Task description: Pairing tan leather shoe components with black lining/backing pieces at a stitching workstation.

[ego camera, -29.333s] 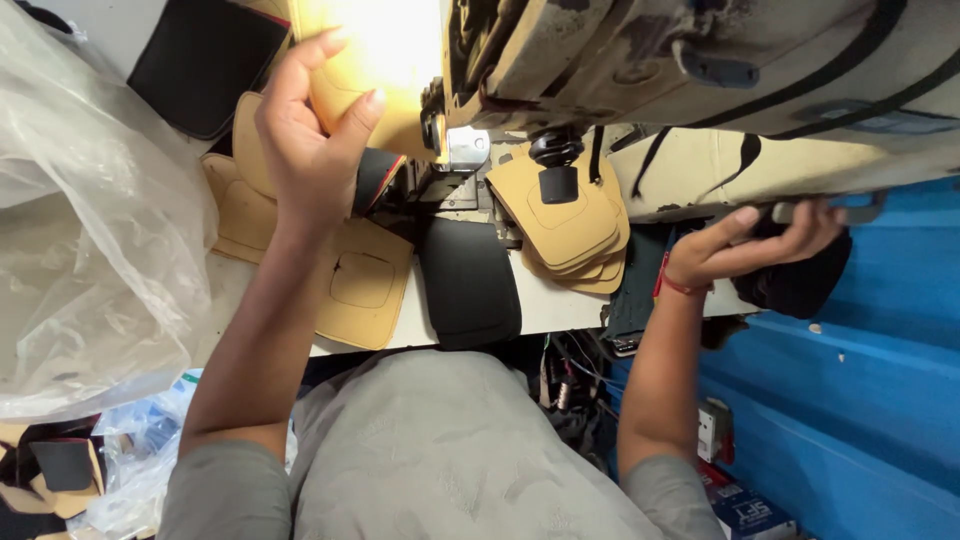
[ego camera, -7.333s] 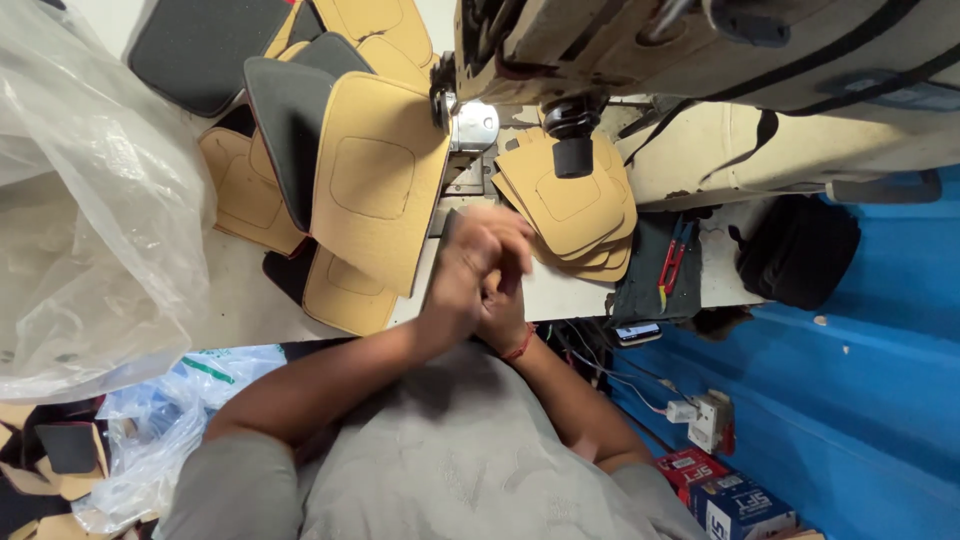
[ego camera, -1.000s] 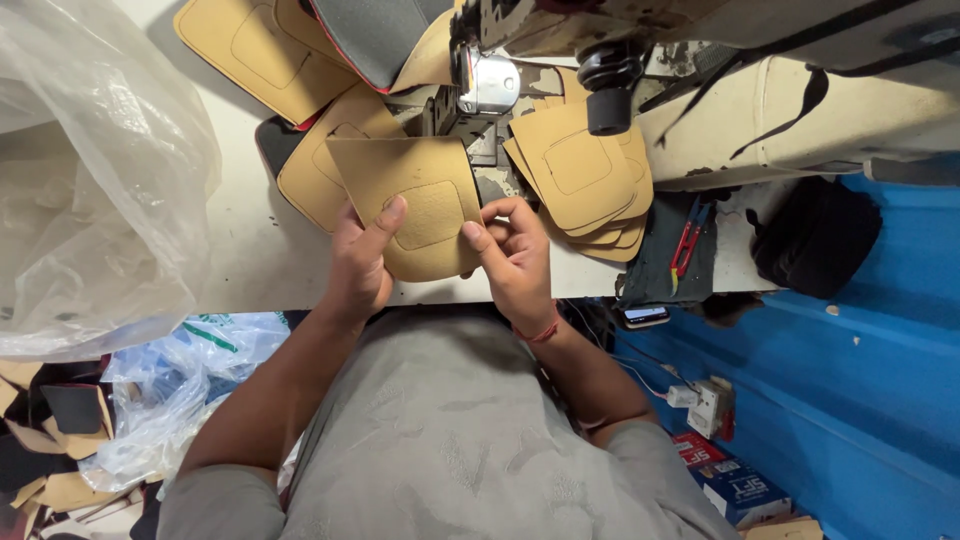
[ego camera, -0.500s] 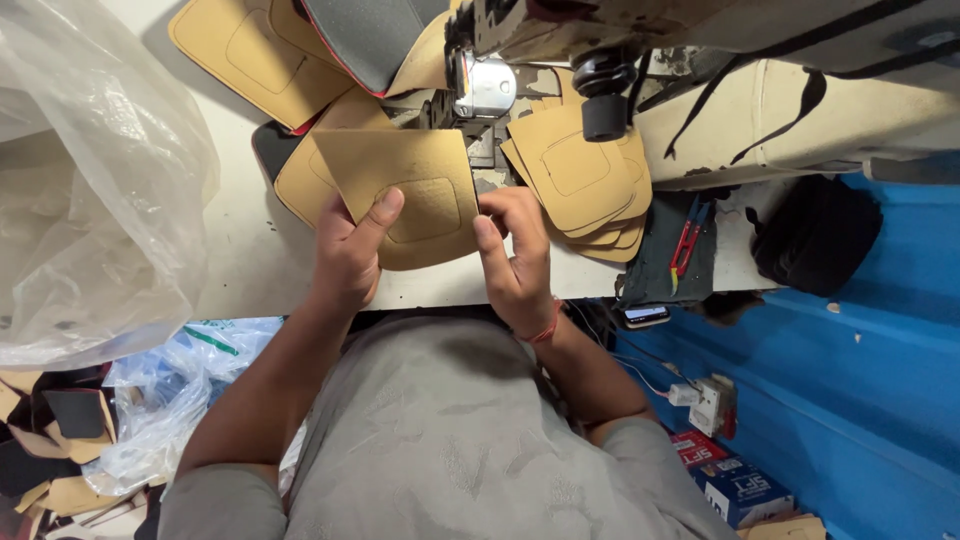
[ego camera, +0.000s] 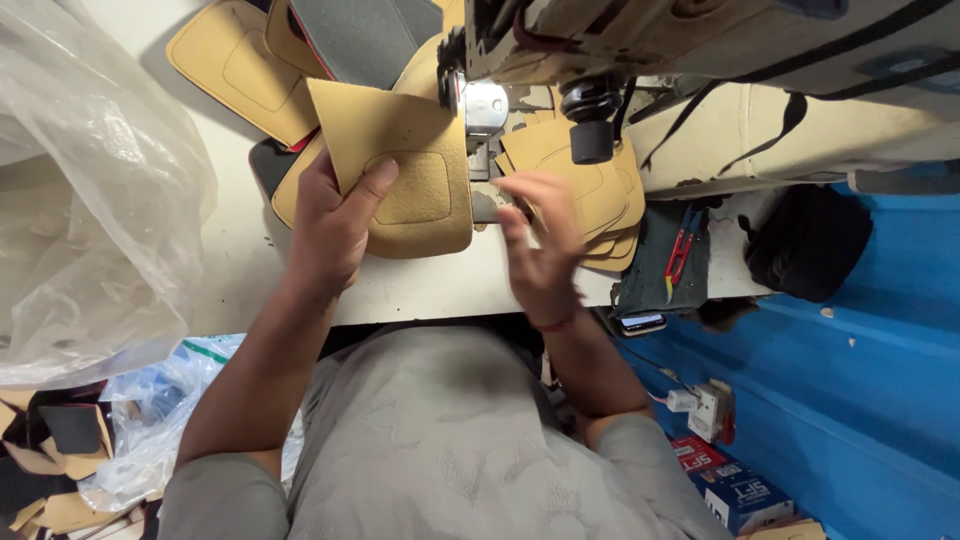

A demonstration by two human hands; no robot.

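The left hand (ego camera: 335,215) grips a tan leather piece (ego camera: 400,165) above the white worktop (ego camera: 430,285), beside the sewing machine (ego camera: 600,40). The right hand (ego camera: 540,245) is open, blurred, holding nothing.

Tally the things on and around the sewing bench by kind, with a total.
Tan panel held in the left hand: 1
Stacks of tan panels, pieces too overlapped to count: 2
Dark grey panel: 1
Sewing machine: 1
Red-handled snips: 1
Clear plastic bag: 1
Right hand, blurred, holds nothing.
Total: 7
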